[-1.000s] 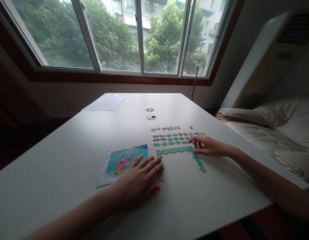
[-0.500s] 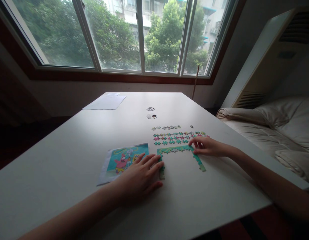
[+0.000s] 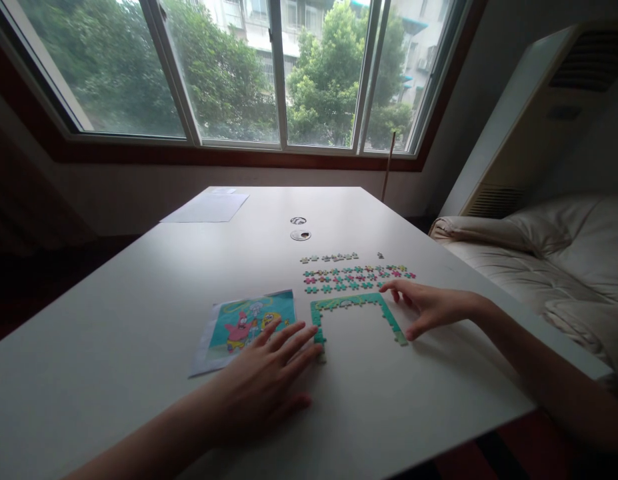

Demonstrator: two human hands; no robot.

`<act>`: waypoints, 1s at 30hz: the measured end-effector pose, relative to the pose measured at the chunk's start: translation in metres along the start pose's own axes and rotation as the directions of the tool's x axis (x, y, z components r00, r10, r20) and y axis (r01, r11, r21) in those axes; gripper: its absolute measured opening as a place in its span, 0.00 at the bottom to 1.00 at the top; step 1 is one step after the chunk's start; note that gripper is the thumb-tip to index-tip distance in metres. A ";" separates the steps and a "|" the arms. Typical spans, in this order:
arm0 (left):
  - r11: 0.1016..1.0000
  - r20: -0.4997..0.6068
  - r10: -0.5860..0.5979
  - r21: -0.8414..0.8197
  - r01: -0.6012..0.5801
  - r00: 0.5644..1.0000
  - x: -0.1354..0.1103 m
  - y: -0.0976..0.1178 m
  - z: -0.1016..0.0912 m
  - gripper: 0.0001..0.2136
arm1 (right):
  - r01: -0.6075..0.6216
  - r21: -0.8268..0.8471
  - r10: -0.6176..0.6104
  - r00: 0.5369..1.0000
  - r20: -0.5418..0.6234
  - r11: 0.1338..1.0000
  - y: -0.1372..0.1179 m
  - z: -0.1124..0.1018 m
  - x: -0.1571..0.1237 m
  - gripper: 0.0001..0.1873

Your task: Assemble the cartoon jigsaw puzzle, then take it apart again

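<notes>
A partly joined teal puzzle frame (image 3: 353, 305) lies on the white table (image 3: 139, 280), with its top and two sides built. My left hand (image 3: 261, 380) rests flat with fingers spread, its fingertips at the frame's left side. My right hand (image 3: 429, 305) is open beside the frame's right side, thumb near the lower right end. Rows of loose puzzle pieces (image 3: 356, 277) lie just beyond the frame. A colourful cartoon reference picture (image 3: 246, 323) lies left of the frame.
A sheet of paper (image 3: 206, 207) lies at the table's far left. Two round cable holes (image 3: 299, 228) sit mid-table. A cushioned sofa (image 3: 543, 253) stands right of the table. Large windows run along the far wall.
My right hand has slid back and down along the frame's right side. My left hand has pulled slightly toward me, fingertips still at the left side.
</notes>
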State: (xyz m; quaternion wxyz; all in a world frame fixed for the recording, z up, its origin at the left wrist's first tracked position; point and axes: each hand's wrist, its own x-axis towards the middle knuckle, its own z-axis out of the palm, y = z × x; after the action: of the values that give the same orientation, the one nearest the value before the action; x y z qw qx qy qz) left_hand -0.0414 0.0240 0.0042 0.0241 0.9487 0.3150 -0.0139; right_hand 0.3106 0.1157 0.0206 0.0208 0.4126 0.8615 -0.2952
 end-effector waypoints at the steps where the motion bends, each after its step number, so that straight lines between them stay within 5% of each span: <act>1: 1.000 -0.007 0.018 0.008 -0.018 1.000 0.000 0.001 -0.001 0.23 | 0.002 -0.003 -0.002 1.000 0.007 1.000 -0.002 0.001 0.000 0.46; 30: 0.990 -0.124 0.141 0.009 -0.141 0.982 0.000 0.000 0.002 0.22 | 0.006 -0.049 -0.005 1.000 0.009 0.999 -0.010 0.004 0.003 0.50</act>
State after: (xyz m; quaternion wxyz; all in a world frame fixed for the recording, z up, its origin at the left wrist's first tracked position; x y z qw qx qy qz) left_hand -0.0413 0.0235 0.0022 0.0055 0.9677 0.2477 0.0469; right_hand 0.3006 0.1109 0.0210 0.0339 0.4081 0.8696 -0.2760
